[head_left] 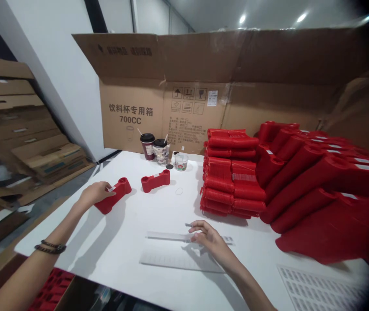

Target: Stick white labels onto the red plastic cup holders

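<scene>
White tabletop [158, 207]: L hand [96, 193] is clamping its grip on red holder [116, 195], long axis pointing up-right, while R hand [205, 236], well apart, is pinching a label [188, 225].

Left hand [95, 192] is wrapped around one end of a red plastic piece [113, 196], holding it tilted at the left of the white bench [122, 250]. Right hand [205, 235] sits low over a label strip [165, 236], fingers [195, 224] bent, grip hard to read. A second red piece [155, 180] lies flat just beyond. Red stacks [233, 181] crowd the right side, with two lidded cups [154, 147] before the cardboard box [184, 99].
</scene>
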Action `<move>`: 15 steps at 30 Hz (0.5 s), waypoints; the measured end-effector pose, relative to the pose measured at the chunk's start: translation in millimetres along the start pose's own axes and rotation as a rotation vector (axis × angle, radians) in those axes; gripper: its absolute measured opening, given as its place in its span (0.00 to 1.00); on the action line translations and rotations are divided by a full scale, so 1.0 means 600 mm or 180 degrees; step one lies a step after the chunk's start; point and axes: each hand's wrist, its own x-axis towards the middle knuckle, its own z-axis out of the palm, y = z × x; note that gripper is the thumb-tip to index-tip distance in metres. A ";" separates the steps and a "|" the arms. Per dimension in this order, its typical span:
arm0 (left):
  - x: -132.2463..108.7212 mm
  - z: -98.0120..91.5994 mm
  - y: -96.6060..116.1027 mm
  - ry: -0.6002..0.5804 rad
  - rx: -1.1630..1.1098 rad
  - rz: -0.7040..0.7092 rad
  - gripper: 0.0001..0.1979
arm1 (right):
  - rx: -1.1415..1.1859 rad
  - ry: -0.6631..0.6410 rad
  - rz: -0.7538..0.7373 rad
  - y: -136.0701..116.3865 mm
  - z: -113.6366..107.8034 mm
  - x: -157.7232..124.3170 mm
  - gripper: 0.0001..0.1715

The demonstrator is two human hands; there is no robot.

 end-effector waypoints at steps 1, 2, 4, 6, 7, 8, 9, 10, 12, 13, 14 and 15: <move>-0.002 0.001 0.000 -0.0023 0.0042 -0.0017 0.20 | -0.0058 -0.0009 -0.0004 0.002 0.002 0.002 0.24; -0.001 0.003 0.002 -0.0078 0.0098 -0.0041 0.21 | -0.0120 -0.0035 -0.0024 0.004 0.005 0.004 0.23; 0.005 0.009 0.011 -0.0207 0.0208 -0.0099 0.23 | -0.0311 -0.0063 -0.0114 0.003 0.017 0.009 0.21; 0.016 0.015 0.022 -0.0330 0.0285 -0.0129 0.23 | -0.0686 -0.0035 -0.0275 -0.006 0.038 0.017 0.19; 0.021 0.018 0.027 -0.0384 0.0310 -0.0124 0.23 | -0.0903 0.0026 -0.0417 -0.015 0.052 0.025 0.19; 0.025 0.021 0.032 -0.0424 0.0332 -0.0108 0.22 | -0.1116 0.0104 -0.0607 -0.026 0.069 0.037 0.19; 0.027 0.023 0.037 -0.0449 0.0354 -0.0083 0.20 | -0.1304 0.0167 -0.0829 -0.039 0.087 0.052 0.20; 0.027 0.025 0.040 -0.0461 0.0382 -0.0051 0.19 | -0.1465 0.0210 -0.1093 -0.054 0.107 0.072 0.21; 0.018 0.030 0.044 -0.0452 0.0446 0.0027 0.17 | -0.1818 0.0228 -0.1534 -0.082 0.151 0.123 0.24; 0.009 0.034 0.046 -0.0449 0.0475 0.0072 0.16 | -0.2030 0.0292 -0.1656 -0.095 0.173 0.152 0.24; -0.002 0.038 0.047 -0.0454 0.0499 0.0116 0.16 | -0.2110 0.0315 -0.1690 -0.104 0.196 0.181 0.24; -0.014 0.043 0.047 -0.0465 0.0515 0.0156 0.15 | -0.2174 0.0324 -0.1701 -0.111 0.219 0.208 0.23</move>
